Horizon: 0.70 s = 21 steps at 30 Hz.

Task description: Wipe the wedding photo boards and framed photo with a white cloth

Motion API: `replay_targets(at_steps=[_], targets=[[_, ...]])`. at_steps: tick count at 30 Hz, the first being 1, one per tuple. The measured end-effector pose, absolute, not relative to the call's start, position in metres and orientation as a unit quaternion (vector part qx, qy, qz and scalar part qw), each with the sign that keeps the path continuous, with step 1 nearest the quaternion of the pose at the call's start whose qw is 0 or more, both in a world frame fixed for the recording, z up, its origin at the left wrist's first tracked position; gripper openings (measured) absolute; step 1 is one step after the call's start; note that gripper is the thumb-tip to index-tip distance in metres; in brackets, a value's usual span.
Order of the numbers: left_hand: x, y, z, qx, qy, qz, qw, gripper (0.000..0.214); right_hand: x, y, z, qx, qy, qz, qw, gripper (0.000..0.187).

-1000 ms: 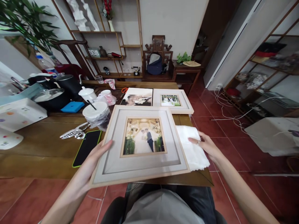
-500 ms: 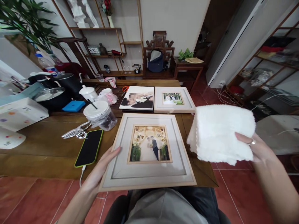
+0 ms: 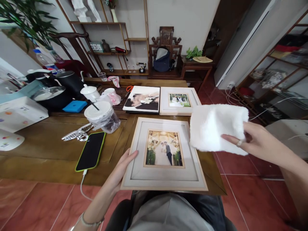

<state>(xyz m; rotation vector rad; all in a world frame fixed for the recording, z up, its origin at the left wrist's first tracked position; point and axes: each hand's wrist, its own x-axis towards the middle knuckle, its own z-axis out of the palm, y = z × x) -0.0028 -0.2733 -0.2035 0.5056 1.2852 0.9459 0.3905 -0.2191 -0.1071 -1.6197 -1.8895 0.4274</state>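
Note:
My left hand (image 3: 125, 165) grips the left edge of a light wooden picture frame (image 3: 137, 178), its thumb on the front and its fingers hidden underneath. Inside the frame's pale mat sits a wedding photo (image 3: 164, 149) of a couple. A folded white cloth (image 3: 214, 125) is pinched in my right hand (image 3: 247, 138), which wears a ring. The cloth hangs by the frame's upper right edge and covers part of it; whether they touch I cannot tell.
Behind lie a second picture frame (image 3: 165, 106) and a photo panel (image 3: 141, 99). On the left are a phone (image 3: 91, 150) with a cable, silver scissors (image 3: 78, 133), a lidded cup (image 3: 102, 115) in plastic, a blue box (image 3: 75, 106) and a black pot (image 3: 51, 101).
The picture frame and my left hand have shifted right. My right hand has brought the white cloth left and slightly up, so it now overlaps the frame's edge.

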Motion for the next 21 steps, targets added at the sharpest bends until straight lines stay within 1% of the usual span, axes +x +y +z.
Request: replay_targets(at_steps=[2, 3, 4, 5, 7, 8, 9, 12, 15, 17, 19, 21], targets=[[-0.002, -0.273, -0.208, 0.228, 0.572, 0.421, 0.667, 0.041, 0.383, -0.216, -0.109, -0.534, -0.805, -0.022, 0.257, 0.012], [-0.001, -0.272, -0.21, 0.229, 0.573, 0.419, 0.666, 0.042, 0.377, -0.216, -0.112, -0.498, -0.831, -0.096, 0.229, 0.005], [0.0, -0.272, -0.213, 0.234, 0.574, 0.416, 0.665, 0.042, 0.37, -0.217, -0.117, -0.476, -0.838, -0.155, 0.216, 0.007], [0.0, -0.272, -0.215, 0.243, 0.577, 0.412, 0.662, 0.043, 0.362, -0.219, -0.125, -0.456, -0.848, -0.187, 0.196, 0.012], [0.0, -0.271, -0.219, 0.28, 0.591, 0.406, 0.638, 0.044, 0.342, -0.226, -0.145, -0.417, -0.879, -0.186, 0.141, 0.021], [-0.001, -0.271, -0.22, 0.312, 0.601, 0.402, 0.617, 0.044, 0.333, -0.23, -0.156, -0.39, -0.902, -0.15, 0.106, 0.024], [-0.001, -0.27, -0.22, 0.352, 0.61, 0.393, 0.591, 0.045, 0.325, -0.234, -0.167, -0.375, -0.915, -0.118, 0.09, 0.031], [-0.005, -0.266, -0.217, 0.477, 0.636, 0.35, 0.496, 0.043, 0.313, -0.239, -0.191, -0.367, -0.922, -0.053, 0.108, 0.043], [-0.008, -0.262, -0.214, 0.552, 0.667, 0.307, 0.396, 0.04, 0.312, -0.235, -0.201, -0.389, -0.911, -0.006, 0.14, 0.045], [-0.008, -0.258, -0.214, 0.592, 0.685, 0.298, 0.303, 0.04, 0.312, -0.23, -0.202, -0.399, -0.905, 0.003, 0.151, 0.043], [-0.006, -0.253, -0.215, 0.631, 0.678, 0.315, 0.208, 0.045, 0.311, -0.226, -0.203, -0.403, -0.902, -0.001, 0.155, 0.045], [-0.003, -0.245, -0.216, 0.675, 0.635, 0.338, 0.163, 0.053, 0.309, -0.224, -0.204, -0.405, -0.9, -0.006, 0.159, 0.047]])
